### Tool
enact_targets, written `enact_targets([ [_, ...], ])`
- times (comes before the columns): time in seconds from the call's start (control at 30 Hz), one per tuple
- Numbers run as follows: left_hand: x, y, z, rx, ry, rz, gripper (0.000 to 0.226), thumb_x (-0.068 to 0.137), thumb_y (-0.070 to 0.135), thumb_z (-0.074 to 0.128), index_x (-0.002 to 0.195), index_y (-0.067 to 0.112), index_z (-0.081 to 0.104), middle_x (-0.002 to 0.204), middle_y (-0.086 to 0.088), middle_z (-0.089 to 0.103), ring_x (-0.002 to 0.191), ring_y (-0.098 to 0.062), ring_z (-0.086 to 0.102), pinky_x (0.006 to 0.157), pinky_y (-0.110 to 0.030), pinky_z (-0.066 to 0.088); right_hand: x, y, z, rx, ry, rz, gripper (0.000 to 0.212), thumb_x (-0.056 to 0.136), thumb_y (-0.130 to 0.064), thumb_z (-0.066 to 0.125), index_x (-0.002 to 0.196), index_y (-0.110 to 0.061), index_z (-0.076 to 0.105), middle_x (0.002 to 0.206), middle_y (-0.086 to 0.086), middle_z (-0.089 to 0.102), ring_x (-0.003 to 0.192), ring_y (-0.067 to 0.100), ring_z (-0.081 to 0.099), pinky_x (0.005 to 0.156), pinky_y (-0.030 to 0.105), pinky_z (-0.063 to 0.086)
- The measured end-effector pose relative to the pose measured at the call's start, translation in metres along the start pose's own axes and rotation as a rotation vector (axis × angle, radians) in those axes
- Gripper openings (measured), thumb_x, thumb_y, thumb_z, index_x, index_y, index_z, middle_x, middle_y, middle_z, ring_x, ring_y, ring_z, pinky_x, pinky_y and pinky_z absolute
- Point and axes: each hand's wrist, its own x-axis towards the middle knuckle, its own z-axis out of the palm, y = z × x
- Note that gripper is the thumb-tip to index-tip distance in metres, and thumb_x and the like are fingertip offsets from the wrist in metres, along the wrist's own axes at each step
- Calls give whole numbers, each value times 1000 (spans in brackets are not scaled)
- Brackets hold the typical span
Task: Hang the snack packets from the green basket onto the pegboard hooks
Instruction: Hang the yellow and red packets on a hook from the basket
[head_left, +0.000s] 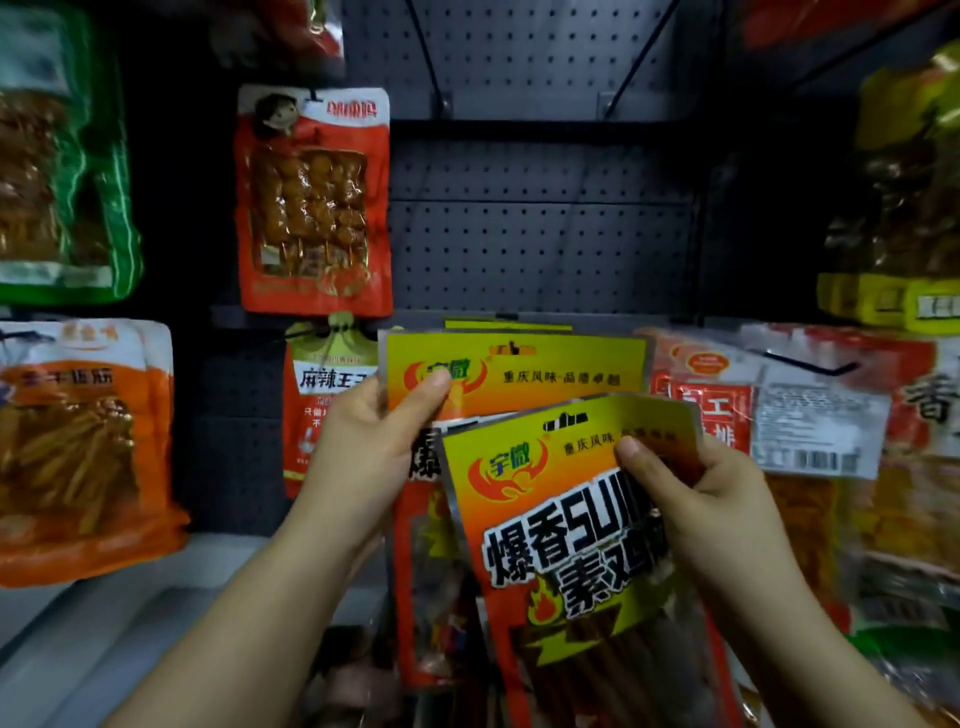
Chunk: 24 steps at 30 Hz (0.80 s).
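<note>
My right hand (711, 499) pinches the top right corner of a yellow and orange snack packet (561, 525), which is tilted in front of the shelf. Behind it hangs a matching yellow packet (519, 374) with a peg hook tip poking through its top slot. My left hand (374, 441) grips that hanging packet's upper left edge, thumb on its front. The dark grey pegboard (540, 234) rises behind, with two empty black hooks (431, 62) higher up. The green basket is out of sight.
A red skewer packet (311, 202) hangs at upper left. Orange packets (83, 447) and a green one (62, 156) fill the left side. Red and white packets (810, 410) and yellow packs (904, 208) crowd the right. A pale shelf ledge (135, 613) runs lower left.
</note>
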Motion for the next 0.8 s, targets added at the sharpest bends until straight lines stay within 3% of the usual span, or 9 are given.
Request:
enact_targets([
  [0.1, 12, 2, 1, 73, 25, 113, 16, 73, 42, 65, 78, 31, 75, 83, 3, 76, 79, -17, 73, 78, -39, 55, 2, -2, 3, 25, 38, 12, 13, 86, -16, 63, 76, -21, 69, 70, -13, 74, 60, 0, 68, 48, 6, 45],
  [0.3, 25, -9, 2, 140, 68, 139, 15, 85, 29, 65, 74, 30, 74, 77, 5, 75, 75, -16, 72, 73, -40, 56, 8, 4, 10, 32, 71, 29, 18, 86, -18, 63, 69, -15, 69, 66, -7, 74, 58, 5, 69, 48, 11, 49],
  [0.43, 26, -22, 2, 182, 88, 125, 25, 84, 29, 65, 72, 8, 69, 77, -11, 73, 75, -32, 70, 73, -49, 55, 4, 15, 11, 55, 60, 78, 17, 86, -20, 64, 71, -20, 72, 72, -2, 75, 64, 12, 72, 53, 18, 55],
  [0.53, 29, -30, 1, 206, 64, 116, 22, 84, 32, 65, 72, 16, 72, 76, -1, 75, 73, -20, 72, 70, -40, 56, 6, 22, 12, 29, 65, 81, 17, 86, -20, 64, 71, -22, 71, 72, -7, 75, 65, 8, 71, 51, 14, 52],
  [0.63, 36, -39, -2, 233, 45, 120, 38, 82, 42, 67, 83, 5, 69, 86, -18, 72, 83, -35, 68, 75, -52, 55, 15, 29, 17, -32, 85, 99, 18, 87, -20, 64, 71, -21, 69, 72, -9, 75, 66, 7, 71, 55, 19, 53],
  [0.7, 43, -43, -5, 211, 34, 136, 21, 83, 36, 68, 84, 15, 71, 86, -10, 74, 86, -27, 70, 74, -45, 55, 22, 35, 20, -67, 111, 126, 18, 88, -20, 64, 70, -19, 68, 72, -4, 75, 69, 12, 71, 63, 30, 56],
  [0.77, 51, -48, -9, 219, 8, 144, 4, 86, 25, 66, 86, 26, 70, 90, -1, 75, 91, -18, 70, 81, -37, 54, 30, 40, 22, -99, 116, 133, 19, 89, -20, 63, 70, -18, 67, 70, -7, 74, 66, 9, 70, 62, 26, 56],
  [0.8, 56, -52, -11, 246, -2, 144, 8, 87, 22, 65, 87, 29, 69, 91, 3, 74, 93, -14, 69, 83, -33, 53, 34, 43, 23, -119, 110, 132, 19, 89, -20, 63, 71, -18, 66, 68, -11, 73, 63, 5, 69, 58, 21, 54],
])
